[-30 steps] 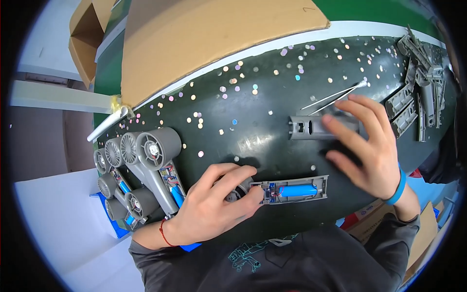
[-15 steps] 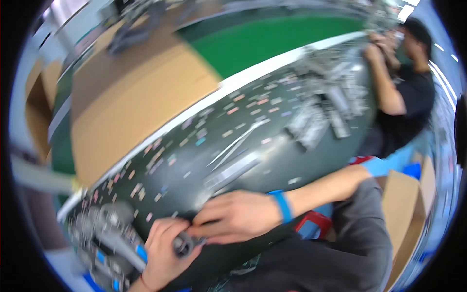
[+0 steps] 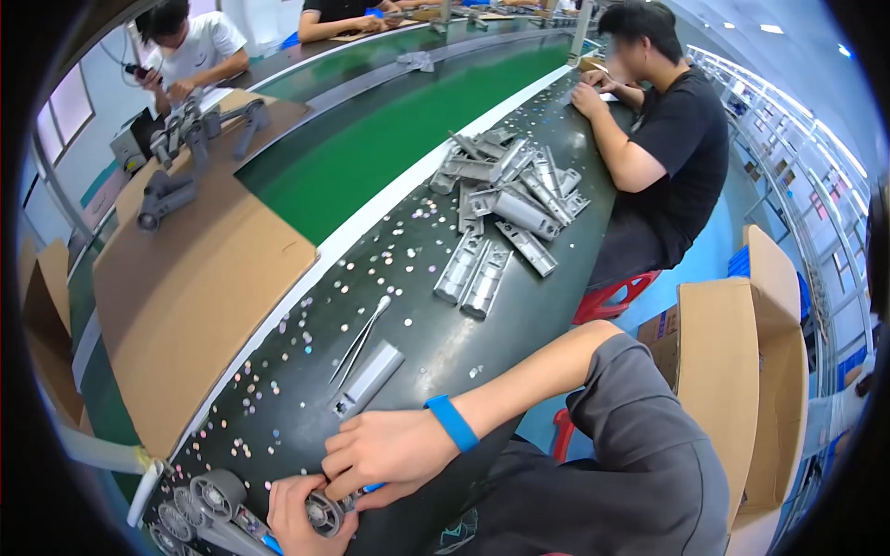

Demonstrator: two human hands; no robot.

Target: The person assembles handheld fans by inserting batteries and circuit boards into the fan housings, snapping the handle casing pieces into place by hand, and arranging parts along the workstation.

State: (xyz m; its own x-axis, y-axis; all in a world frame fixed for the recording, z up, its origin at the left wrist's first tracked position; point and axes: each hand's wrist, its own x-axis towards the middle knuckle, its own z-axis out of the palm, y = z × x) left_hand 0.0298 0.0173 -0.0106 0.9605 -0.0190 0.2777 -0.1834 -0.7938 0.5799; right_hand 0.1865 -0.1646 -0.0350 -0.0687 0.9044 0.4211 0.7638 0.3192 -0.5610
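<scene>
My left hand [image 3: 295,521] is closed around a grey part with a round, spoked end [image 3: 324,512], low in the picture above the table edge. My right hand [image 3: 394,452], a blue band on its wrist, has its fingers curled down on the same part from the right. A small blue piece [image 3: 374,487] shows under the right fingers; what it belongs to is hidden. Just beyond the right hand lie a grey half-round housing [image 3: 368,378] and a pair of tweezers [image 3: 360,341]. Left of my left hand sit several grey parts with round ends [image 3: 215,496].
Small round pieces [image 3: 269,387] are scattered over the dark table. Grey housings [image 3: 514,199] are heaped farther off, near a seated co-worker [image 3: 677,139]. A cardboard sheet [image 3: 199,296] lies at the left beside the green belt [image 3: 399,139]. An open carton [image 3: 718,371] stands at my right.
The view has swung and steadied, so the heap and co-worker appear farther left. Both hands stay together on the grey part, and a blue piece now shows by the right fingers.
</scene>
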